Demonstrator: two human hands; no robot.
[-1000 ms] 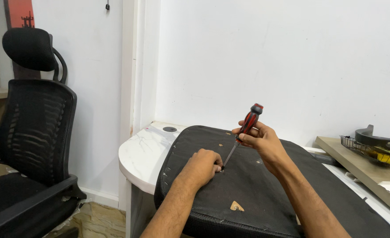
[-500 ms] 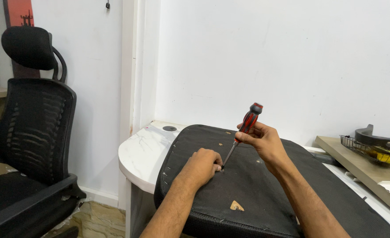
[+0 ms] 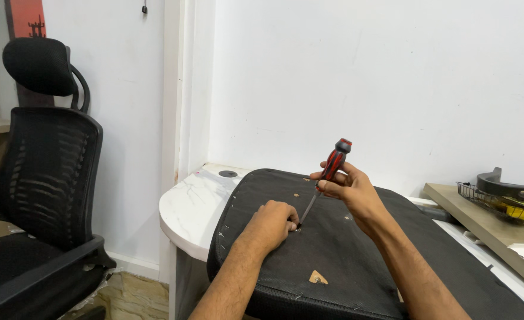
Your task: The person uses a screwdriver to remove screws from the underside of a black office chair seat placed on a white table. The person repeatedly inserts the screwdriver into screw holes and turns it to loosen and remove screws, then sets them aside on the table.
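A black padded seat cushion lies upside down across the white marble-patterned bench, its fabric underside facing up and dotted with staples along the edge. The person's right hand is closed around the lower part of a red-and-black screwdriver, which leans with its handle up and away from the person and its metal shaft running down to the left. The tip meets the cushion's underside right beside the left hand. That left hand is curled into a loose fist, resting knuckles-up on the fabric, fingertips pinched at the spot where the tip lands; whatever it pinches is too small to tell. A small tan patch shows on the fabric nearer the person. To the left stands a black mesh office chair. At the far right, a wire basket sits on a wooden shelf.
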